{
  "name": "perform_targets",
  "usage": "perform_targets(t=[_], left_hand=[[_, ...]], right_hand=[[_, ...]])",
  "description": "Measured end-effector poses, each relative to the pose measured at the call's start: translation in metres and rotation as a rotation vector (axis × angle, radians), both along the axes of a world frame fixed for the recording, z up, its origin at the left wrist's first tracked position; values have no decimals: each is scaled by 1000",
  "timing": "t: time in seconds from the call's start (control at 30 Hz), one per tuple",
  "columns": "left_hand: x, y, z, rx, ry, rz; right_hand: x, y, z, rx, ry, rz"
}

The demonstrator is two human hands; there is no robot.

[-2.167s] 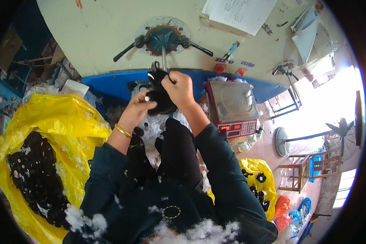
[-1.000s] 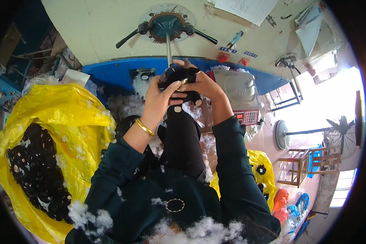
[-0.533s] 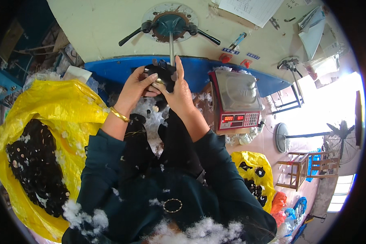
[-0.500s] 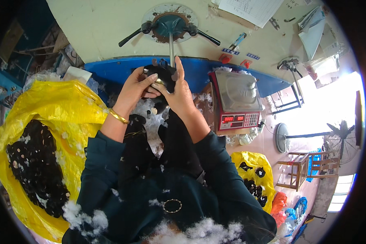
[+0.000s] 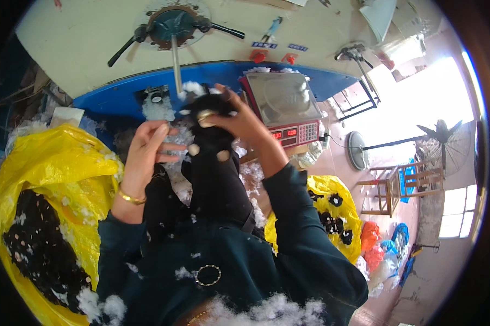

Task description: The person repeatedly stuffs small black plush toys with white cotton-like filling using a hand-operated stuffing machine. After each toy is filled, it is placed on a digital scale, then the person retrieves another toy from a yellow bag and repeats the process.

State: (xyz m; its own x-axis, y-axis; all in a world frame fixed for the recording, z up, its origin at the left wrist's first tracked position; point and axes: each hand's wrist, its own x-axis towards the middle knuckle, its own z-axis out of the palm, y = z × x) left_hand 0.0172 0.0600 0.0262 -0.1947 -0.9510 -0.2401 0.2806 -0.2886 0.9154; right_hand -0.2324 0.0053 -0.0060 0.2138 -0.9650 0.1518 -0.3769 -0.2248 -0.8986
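Observation:
My right hand grips a black plush toy, blurred by motion, with a pale shiny patch and beige round paw ends. White stuffing shows at its upper edge. Apart from the toy, to its left, my left hand is open with fingers spread and holds nothing. Just beyond the toy, a thin metal tube sticks out from a round machine port with black-handled levers. Loose white fluff lies between my legs and on my clothes.
A scale with a red display panel stands right of the toy. At left, a large yellow sack holds black plush skins. Another yellow sack with black plush pieces lies at right. Two red knobs sit on the machine front.
My left hand has let go of the plush toy and drawn back left. The right hand holds it away from the tube, to the right. The whole view has shifted.

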Motion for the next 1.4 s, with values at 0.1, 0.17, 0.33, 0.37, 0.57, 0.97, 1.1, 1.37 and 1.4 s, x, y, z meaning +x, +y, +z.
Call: perform_targets(t=[0.1,0.17,0.33,0.37,0.57,0.97,1.1,1.37,1.4], left_hand=[[24,4,-29,80,-55,35],[25,8,-34,94,-72,34],[29,17,-52,140,-92,-93],[30,19,-55,167,-95,-106],[52,34,-83,248,-74,-44],[15,53,-70,234,-50,-118],[14,50,-73,232,32,48],[14,43,-81,-60,338,55],[23,47,-78,-15,287,105]], right_hand=[[-116,-50,-28,383,-53,54],[-190,-63,-56,495,-123,-251],[-231,-55,-39,677,205,-656],[-235,-50,-39,593,204,-721],[-284,-6,-61,547,-227,-932],[-163,-111,-74,731,-305,-557],[-29,-54,-21,509,-161,339],[28,39,11,517,-217,716],[19,43,21,651,-305,667]])
